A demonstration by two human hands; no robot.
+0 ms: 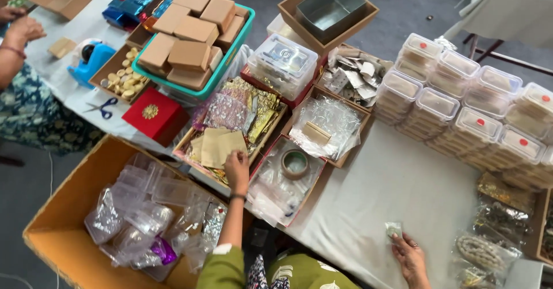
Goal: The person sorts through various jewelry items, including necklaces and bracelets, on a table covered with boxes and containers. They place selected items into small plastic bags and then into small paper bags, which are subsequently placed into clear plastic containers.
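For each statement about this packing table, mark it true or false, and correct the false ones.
1. The left hand reaches for the tan paper envelopes in a tray. True.
2. The right hand touches a pair of scissors. False: it touches a small clear packet; the blue-handled scissors lie far off to the left.
3. The teal basket holds brown cardboard boxes. True.
4. The roll of tape sits on the red box. False: it lies in a tray of clear bags; the red box is apart from it.
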